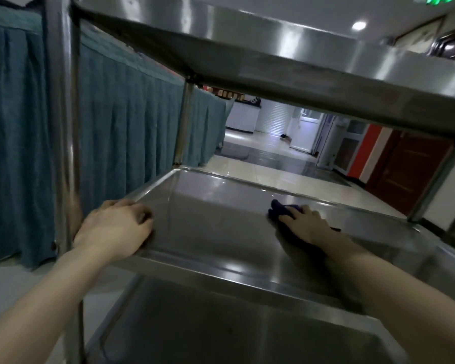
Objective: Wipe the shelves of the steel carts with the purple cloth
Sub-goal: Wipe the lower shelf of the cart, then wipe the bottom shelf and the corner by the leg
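A steel cart fills the view, with a top shelf (273, 56), a middle shelf (216, 222) and a lower shelf (221, 324). My right hand (310, 224) lies flat on the purple cloth (280, 210), pressing it onto the middle shelf toward its far right side. Part of the cloth is hidden under the palm. My left hand (116, 227) grips the near left rim of the middle shelf, fingers curled over the edge, close to the cart's front left post (63, 127).
A table draped in a teal pleated skirt (132, 114) stands right beside the cart on the left. Beyond the cart runs a shiny tiled floor (268, 158). A brown door (410, 169) and red panel lie to the right.
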`<state>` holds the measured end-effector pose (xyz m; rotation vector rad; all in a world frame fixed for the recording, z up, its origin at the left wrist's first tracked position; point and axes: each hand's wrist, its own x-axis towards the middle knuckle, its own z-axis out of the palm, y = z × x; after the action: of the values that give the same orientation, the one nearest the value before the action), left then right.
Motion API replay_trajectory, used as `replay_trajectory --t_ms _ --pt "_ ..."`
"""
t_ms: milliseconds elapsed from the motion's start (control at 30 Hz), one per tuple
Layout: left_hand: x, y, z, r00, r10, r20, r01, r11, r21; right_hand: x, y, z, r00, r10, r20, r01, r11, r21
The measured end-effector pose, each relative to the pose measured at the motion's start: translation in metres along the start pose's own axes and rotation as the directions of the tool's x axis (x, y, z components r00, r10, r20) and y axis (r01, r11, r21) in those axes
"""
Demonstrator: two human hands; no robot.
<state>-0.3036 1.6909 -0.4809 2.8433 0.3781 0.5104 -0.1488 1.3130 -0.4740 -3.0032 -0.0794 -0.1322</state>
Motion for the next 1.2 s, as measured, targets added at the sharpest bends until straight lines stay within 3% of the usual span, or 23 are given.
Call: replay_trajectory --t_ms 67,200,333,433,567,633,667,733,800,867,1033,1200 --pt "-0.002 -0.003 -0.002 1.0 0.005 -0.027 -0.006 0.999 -0.039 -0.027 -0.001 -0.009 0.982 -0.19 0.011 0.19 0.981 0.044" --pt "-0.014 -0.002 -0.006 0.989 0.018 -0.148 -0.035 0.993 -0.111 -0.113 0.007 -0.016 0.911 -0.404 0.079 0.398 0.914 0.081" --pt "-0.034 0.008 -0.006 0.97 -0.014 -0.244 -0.02 0.99 -0.137 -0.169 0.002 -0.033 0.882 -0.465 0.071 0.455 0.882 0.123" --pt "-0.067 0.016 0.011 0.901 0.07 -0.428 -0.125 0.987 -0.102 -0.203 -0.008 -0.027 0.86 -0.497 -0.12 0.493 0.868 -0.065" --pt "-0.124 0.021 0.058 0.817 0.185 -0.546 -0.298 0.946 -0.125 -0.252 -0.023 0.011 0.636 -0.714 -0.293 0.683 0.697 -0.217" --pt "-0.143 0.017 0.082 0.785 0.272 -0.557 -0.382 0.92 -0.089 -0.266 -0.032 0.046 0.534 -0.8 -0.273 0.771 0.593 -0.232" --pt "-0.149 0.014 0.091 0.777 0.311 -0.547 -0.41 0.91 -0.064 -0.269 -0.035 0.066 0.53 -0.817 -0.226 0.783 0.574 -0.238" --pt "-0.156 0.008 0.106 0.792 0.34 -0.507 -0.426 0.902 -0.061 -0.264 -0.036 0.107 0.618 -0.78 -0.098 0.751 0.623 -0.219" --pt "-0.162 -0.001 0.119 0.819 0.339 -0.464 -0.414 0.907 -0.069 -0.246 -0.029 0.145 0.762 -0.647 0.038 0.643 0.748 -0.165" --pt "-0.17 -0.009 0.137 0.842 0.363 -0.4 -0.407 0.913 -0.027 -0.226 -0.017 0.18 0.856 -0.502 0.124 0.513 0.853 -0.091" --pt "-0.197 -0.017 0.188 0.921 0.367 -0.135 -0.38 0.921 -0.088 -0.203 0.011 0.249 0.906 -0.39 0.164 0.403 0.914 -0.052" --pt "-0.201 -0.031 0.223 0.91 0.396 0.125 -0.4 0.916 0.01 -0.207 0.022 0.264 0.944 -0.323 0.071 0.325 0.946 -0.014"
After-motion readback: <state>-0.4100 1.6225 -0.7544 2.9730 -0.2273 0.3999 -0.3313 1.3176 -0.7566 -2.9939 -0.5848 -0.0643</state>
